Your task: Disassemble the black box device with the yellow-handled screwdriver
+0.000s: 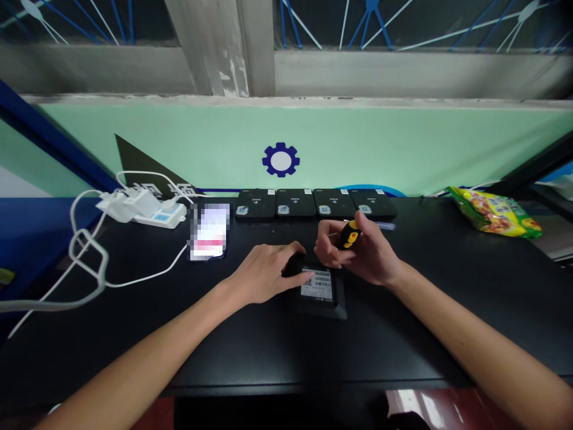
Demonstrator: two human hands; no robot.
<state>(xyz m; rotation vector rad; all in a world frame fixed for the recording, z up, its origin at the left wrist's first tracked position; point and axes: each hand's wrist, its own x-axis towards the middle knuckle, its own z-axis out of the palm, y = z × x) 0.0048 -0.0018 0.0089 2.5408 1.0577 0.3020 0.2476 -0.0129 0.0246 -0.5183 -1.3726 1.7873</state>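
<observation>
A flat black box (pixel 317 307) lies on the table with a white printed label (pixel 319 284) facing up. My left hand (pixel 267 272) grips its far left part, the thumb resting over the label and the other fingers curled at the back edge. Just above the box's far right side, my right hand (pixel 364 254) is closed around a yellow-and-black handle (pixel 350 235), which looks like a screwdriver's. Its shaft and tip are hidden, so I cannot tell whether it touches the box.
Several black boxes (pixel 255 204) stand in a row along the wall. Left of them are a phone (pixel 210 232) with a lit screen and a white power strip (pixel 168 214) with cables (pixel 147 278). A yellow-green snack bag (pixel 495 212) lies at the right on the black table (pixel 268 361).
</observation>
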